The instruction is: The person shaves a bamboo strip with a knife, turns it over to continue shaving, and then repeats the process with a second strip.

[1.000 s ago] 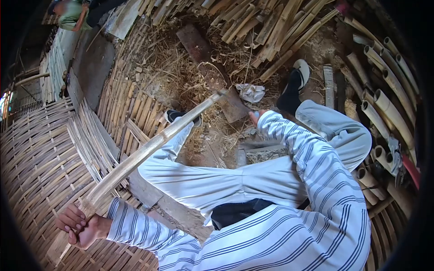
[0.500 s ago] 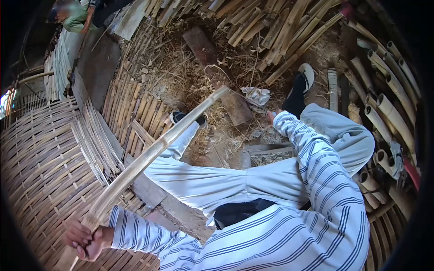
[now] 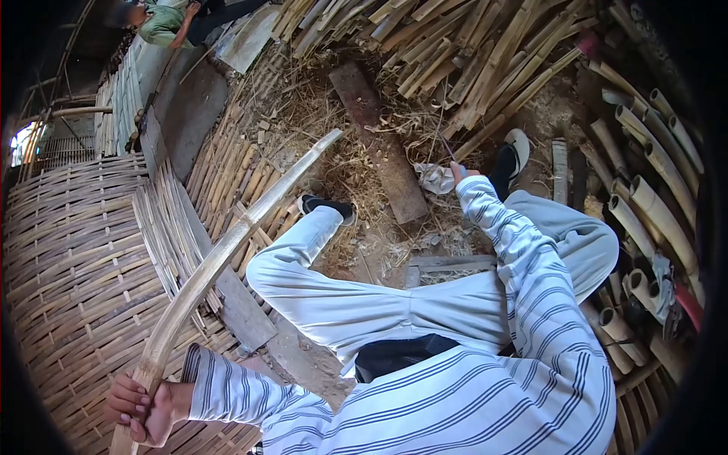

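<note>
My left hand [image 3: 142, 409] is wrapped round the lower end of a long split bamboo pole [image 3: 208, 269] at the lower left. The pole slants up and to the right, with its pale far end over the straw-covered ground. My right hand [image 3: 459, 174], partly covered by the striped sleeve, is closed on a thin, dark, knife-like tool [image 3: 448, 145] that points up and away. Its exact kind is hard to make out. Beside that hand lies a crumpled whitish wrapper [image 3: 434, 179]. A worn wooden plank [image 3: 390, 163] lies on the ground between my feet.
A woven bamboo panel [image 3: 72, 250] fills the left side. Split bamboo strips [image 3: 485, 57] are heaped at the top, and bamboo poles [image 3: 660, 197] stack at the right. A person [image 3: 163, 23] sits at the upper left. Shavings [image 3: 303, 121] litter the ground.
The bamboo pole's far end has swung left, away from the plank. My right hand has risen slightly, and the thin tool in it now shows. The view has shifted a little.
</note>
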A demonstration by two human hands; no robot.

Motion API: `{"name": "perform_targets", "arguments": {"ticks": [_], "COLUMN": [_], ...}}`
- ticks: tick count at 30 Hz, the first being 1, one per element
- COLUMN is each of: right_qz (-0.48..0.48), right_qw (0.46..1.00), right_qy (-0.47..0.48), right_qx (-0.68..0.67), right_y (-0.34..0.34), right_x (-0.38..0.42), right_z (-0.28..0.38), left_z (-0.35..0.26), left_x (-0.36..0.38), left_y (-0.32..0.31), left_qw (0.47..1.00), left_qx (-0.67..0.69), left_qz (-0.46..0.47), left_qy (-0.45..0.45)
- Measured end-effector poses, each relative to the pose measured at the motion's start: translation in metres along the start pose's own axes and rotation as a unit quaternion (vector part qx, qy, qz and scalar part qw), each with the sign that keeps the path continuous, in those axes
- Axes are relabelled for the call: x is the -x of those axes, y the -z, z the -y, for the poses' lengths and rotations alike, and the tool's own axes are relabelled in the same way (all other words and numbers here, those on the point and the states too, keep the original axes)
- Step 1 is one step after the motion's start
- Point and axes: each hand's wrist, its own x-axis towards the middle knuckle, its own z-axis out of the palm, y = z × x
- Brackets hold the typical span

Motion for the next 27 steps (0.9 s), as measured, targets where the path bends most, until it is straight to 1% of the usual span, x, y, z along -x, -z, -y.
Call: {"name": "perform_targets", "arguments": {"ticks": [1,2,3,4,5,6,8,9,12,13,14,15,17,21,24,25,27], "right_qz": [-0.077,0.004,0.086,0.167,0.158,0.115,0.081,-0.008,0.014,0.024,0.011,0.0,-0.024,-0.027,-0.022,-0.022,-0.013], "right_qw": [0.991,0.963,0.901,0.808,0.825,0.835,0.872,0.918,0.899,0.899,0.906,0.911,0.916,0.932,0.937,0.941,0.937], "right_qy": [-0.026,-0.061,-0.094,-0.125,-0.077,-0.078,0.015,0.062,0.055,0.055,0.065,0.075,0.101,0.13,0.163,0.175,0.198], "right_qx": [-0.103,-0.263,-0.414,-0.55,-0.538,-0.533,-0.482,-0.392,-0.435,-0.433,-0.419,-0.405,-0.388,-0.337,-0.309,-0.289,-0.286], "right_y": [-0.017,-0.009,-0.004,0.0,-0.003,-0.002,-0.006,-0.024,-0.024,-0.011,-0.01,-0.012,-0.007,-0.004,-0.004,-0.002,0.002], "right_x": [-0.014,0.003,0.021,0.043,0.059,0.073,0.097,0.08,0.082,0.091,0.081,0.07,0.065,0.061,0.071,0.077,0.096], "right_z": [-0.001,0.011,0.023,0.036,0.043,0.043,0.029,0.018,0.022,0.033,0.036,0.038,0.045,0.06,0.067,0.07,0.076], "left_z": [0.002,0.002,0.004,0.005,0.01,0.013,0.023,0.033,0.065,0.074,0.081,0.087,0.099,0.106,0.106,0.106,0.114], "left_x": [-0.001,-0.003,-0.005,-0.007,-0.009,-0.011,-0.013,-0.013,-0.008,-0.004,-0.001,-0.001,0.002,-0.006,-0.008,-0.007,-0.016], "left_y": [0.004,0.009,0.013,0.016,0.017,0.014,0.008,0.003,-0.02,-0.03,-0.04,-0.046,-0.058,-0.078,-0.095,-0.106,-0.111], "left_qw": [1.0,0.998,0.995,0.99,0.98,0.978,0.973,0.965,0.936,0.936,0.935,0.926,0.925,0.925,0.95,0.967,0.971], "left_qx": [0.017,0.046,0.074,0.102,0.14,0.143,0.151,0.175,0.237,0.217,0.197,0.2,0.215,0.213,0.169,0.131,0.122], "left_qz": [0.02,0.041,0.063,0.086,0.13,0.14,0.158,0.179,0.239,0.259,0.279,0.3,0.29,0.29,0.235,0.187,0.168], "left_qy": [0.008,0.023,0.038,0.054,0.052,0.06,0.077,0.082,0.106,0.101,0.093,0.111,0.118,0.124,0.113,0.109,0.116]}}
